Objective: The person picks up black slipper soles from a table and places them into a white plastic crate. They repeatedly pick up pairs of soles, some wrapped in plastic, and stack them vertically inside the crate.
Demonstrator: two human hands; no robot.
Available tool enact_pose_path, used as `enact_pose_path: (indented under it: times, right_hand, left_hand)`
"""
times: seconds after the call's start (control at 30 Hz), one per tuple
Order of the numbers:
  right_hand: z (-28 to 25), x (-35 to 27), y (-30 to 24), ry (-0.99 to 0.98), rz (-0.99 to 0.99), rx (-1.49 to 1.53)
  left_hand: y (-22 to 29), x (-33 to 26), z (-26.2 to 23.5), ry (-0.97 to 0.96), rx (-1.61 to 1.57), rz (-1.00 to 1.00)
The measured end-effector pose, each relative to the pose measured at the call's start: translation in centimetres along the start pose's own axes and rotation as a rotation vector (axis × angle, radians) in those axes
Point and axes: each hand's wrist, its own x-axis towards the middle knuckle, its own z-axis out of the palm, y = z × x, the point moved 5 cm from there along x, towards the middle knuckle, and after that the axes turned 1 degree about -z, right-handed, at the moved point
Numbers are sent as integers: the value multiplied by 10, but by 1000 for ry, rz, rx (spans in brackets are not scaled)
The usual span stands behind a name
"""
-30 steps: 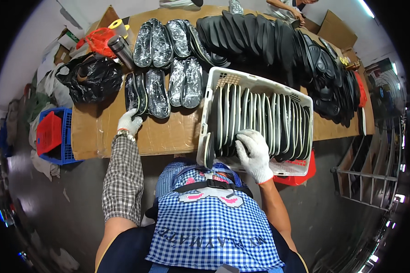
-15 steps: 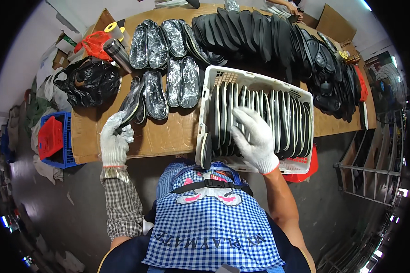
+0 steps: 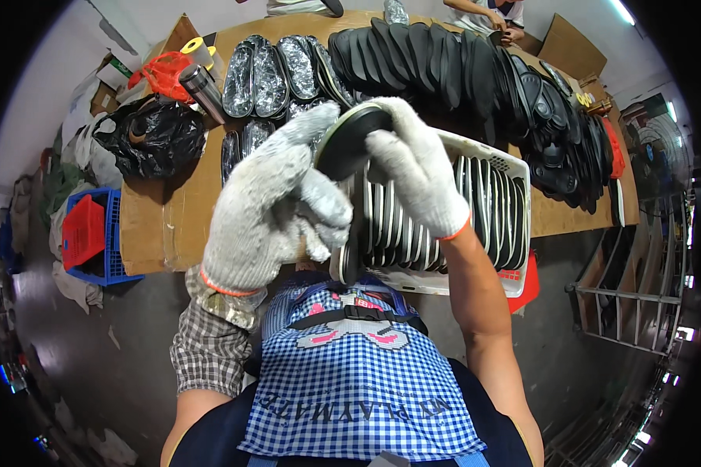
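Note:
A black shoe sole (image 3: 349, 149) with a pale edge is held up and tilted above the crate's left end. My right hand (image 3: 422, 173), in a white knit glove, grips its far right end, thumb on the black face. My left hand (image 3: 253, 206), also gloved, has the sole's left end between its thumb and curled fingers; part of that contact is hidden. Below, a white plastic crate (image 3: 514, 162) holds a row of similar soles (image 3: 487, 210) on edge. Black soles wrapped in clear plastic (image 3: 241, 82) lie behind my left hand.
Black soles (image 3: 436, 58) are lined along the table's far side, with strapped black pieces (image 3: 553, 148) at right. A steel flask (image 3: 201, 89) and black plastic bag (image 3: 152, 140) sit left. A blue crate (image 3: 117, 241) stands beside the table; another person's hands (image 3: 510, 29) work opposite.
My left hand has left the wrapped soles and come up and right. My right hand has lifted away from the row, and a sole is now held between my hands.

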Motion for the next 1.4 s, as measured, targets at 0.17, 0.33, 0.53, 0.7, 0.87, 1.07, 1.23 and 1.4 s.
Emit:
enact_pose_path:
  times: [0.17, 0.33, 0.53, 0.7, 0.87, 1.07, 1.23, 1.4]
  right_hand:
    - [-24, 2, 2, -93, 237, 262]
    - [-1, 11, 43, -264, 334, 278]
    - [27, 9, 122, -305, 355, 274]
    - [20, 3, 177, -178, 733, 244]
    - [16, -13, 185, 45, 616, 317]
    - [11, -19, 208, 27, 594, 461]
    - [27, -18, 193, -30, 502, 669]
    - [11, -14, 136, -136, 510, 251]
  left_hand:
    - [-11, -8, -71, 135, 258, 117]
    - [-61, -13, -136, 365, 285, -39]
    - [-102, -29, -172, 482, 328, -152]
    - [-118, -37, -192, 537, 293, -202]
    - [-125, -29, -220, 656, 229, -155]
    - [-142, -20, -299, 1059, 75, -125]
    - [-165, -31, -362, 978, -242, -129]
    - [-159, -16, -298, 916, -32, -172]
